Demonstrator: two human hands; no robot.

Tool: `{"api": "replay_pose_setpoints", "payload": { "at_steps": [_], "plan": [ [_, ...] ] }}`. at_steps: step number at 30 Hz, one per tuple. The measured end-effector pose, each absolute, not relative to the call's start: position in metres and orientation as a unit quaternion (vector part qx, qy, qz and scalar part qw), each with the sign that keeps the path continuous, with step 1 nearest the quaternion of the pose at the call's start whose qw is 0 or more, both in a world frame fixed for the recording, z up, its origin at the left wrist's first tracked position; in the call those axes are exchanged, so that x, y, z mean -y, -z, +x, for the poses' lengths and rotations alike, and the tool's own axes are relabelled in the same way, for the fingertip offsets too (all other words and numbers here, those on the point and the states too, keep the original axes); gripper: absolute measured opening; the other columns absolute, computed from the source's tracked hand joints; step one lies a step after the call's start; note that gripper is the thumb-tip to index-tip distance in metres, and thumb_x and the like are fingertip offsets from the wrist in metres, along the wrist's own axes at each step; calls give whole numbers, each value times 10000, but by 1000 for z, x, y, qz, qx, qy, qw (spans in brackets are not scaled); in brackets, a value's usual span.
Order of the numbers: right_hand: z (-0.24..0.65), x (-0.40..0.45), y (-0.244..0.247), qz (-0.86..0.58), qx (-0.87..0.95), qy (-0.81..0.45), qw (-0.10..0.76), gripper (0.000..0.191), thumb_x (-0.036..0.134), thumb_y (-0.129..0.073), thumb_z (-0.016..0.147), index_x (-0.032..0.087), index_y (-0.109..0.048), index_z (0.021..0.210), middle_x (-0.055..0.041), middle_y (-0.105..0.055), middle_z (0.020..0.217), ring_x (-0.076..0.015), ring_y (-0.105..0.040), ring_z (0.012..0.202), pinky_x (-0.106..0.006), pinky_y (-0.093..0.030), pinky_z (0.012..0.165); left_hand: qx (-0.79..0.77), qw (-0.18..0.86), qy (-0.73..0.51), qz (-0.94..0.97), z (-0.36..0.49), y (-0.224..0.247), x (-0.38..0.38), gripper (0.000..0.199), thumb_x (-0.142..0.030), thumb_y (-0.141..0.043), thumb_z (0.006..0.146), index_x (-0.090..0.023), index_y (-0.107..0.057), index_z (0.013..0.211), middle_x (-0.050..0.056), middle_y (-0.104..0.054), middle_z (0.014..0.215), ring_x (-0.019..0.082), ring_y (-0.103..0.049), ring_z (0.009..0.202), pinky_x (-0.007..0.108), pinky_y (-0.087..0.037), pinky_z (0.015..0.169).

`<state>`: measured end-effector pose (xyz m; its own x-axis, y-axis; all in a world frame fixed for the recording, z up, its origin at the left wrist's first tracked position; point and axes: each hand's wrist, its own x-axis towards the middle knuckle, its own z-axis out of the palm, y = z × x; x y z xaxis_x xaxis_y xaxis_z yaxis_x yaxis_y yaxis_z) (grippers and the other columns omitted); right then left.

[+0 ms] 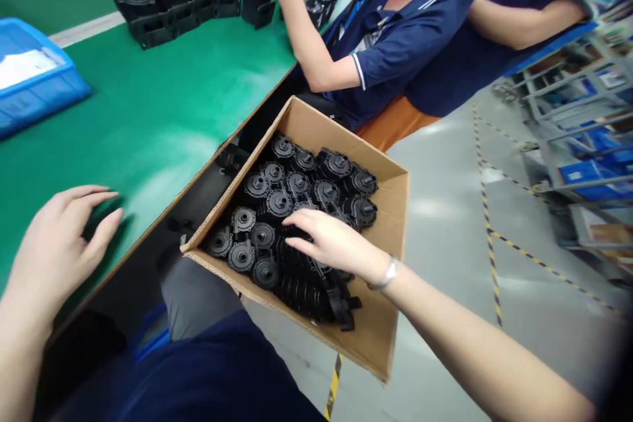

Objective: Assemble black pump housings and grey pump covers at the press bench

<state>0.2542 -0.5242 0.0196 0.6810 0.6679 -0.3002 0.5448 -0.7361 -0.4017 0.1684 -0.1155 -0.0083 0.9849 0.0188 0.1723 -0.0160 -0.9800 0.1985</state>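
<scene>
Black parts (pixel 279 202) crowd 1 box (pixel 390 211) beneath 1 hand (pixel 329 237).

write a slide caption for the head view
Right hand over black parts in a cardboard box, left hand over a green tabletop.

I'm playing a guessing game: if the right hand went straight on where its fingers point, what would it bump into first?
Probably the right hand would meet the round black part just beyond its fingertips, inside the cardboard box. The hand's height is hard to judge, so it might pass above.
</scene>
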Motion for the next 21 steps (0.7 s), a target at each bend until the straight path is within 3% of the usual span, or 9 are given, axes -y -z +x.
{"api": "replay_pose_setpoints", "payload": {
  "at_steps": [3,5,9,14,18,21],
  "plan": [
    [262,495,10,-868,366,-334,11,341,314,-651,892,129,-661,1178,-157,-678,1141,-303,-635,1094,-435,-489,988,15,76,-81,994,178,11,120,499,-483,-339,986,-108,-604,1181,165,-577,1303,321,-534,1220,494,-424,1071],
    [270,480,29,-854,361,-375,-30,351,278,-698,851,134,-680,1171,-168,-688,1134,-318,-654,1069,-418,-507,943,14,81,-72,994,175,12,120,439,-431,-364,1001,-113,-588,1206,144,-565,1331,293,-522,1235,472,-413,1083],
    [291,468,51,-827,360,-428,-47,344,239,-682,862,157,-683,1196,-131,-709,1171,-271,-683,1052,-337,-527,907,4,109,-52,993,171,12,120,379,-374,-401,1009,-117,-578,1225,128,-560,1328,275,-505,1250,465,-405,1085],
    [300,472,45,-807,363,-462,-66,327,266,-608,928,158,-658,1232,-77,-726,1178,-194,-700,1018,-267,-532,905,-9,147,-41,988,174,17,119,421,-370,-334,1028,-103,-572,1250,112,-535,1342,295,-483,1260,486,-400,1065],
    [281,468,38,-820,375,-423,-91,302,224,-571,944,105,-656,1208,-149,-706,1169,-235,-682,1054,-302,-513,933,-20,176,-48,983,175,22,118,435,-399,-324,1015,-125,-583,1233,99,-534,1319,325,-478,1258,528,-403,1039],
    [265,449,52,-831,391,-384,-94,257,232,-585,930,85,-660,1127,-183,-696,1072,-267,-685,987,-346,-534,872,-19,166,-41,985,175,22,118,430,-376,-311,1023,-120,-572,1249,101,-527,1319,337,-476,1269,546,-409,1023]
  ]
}}
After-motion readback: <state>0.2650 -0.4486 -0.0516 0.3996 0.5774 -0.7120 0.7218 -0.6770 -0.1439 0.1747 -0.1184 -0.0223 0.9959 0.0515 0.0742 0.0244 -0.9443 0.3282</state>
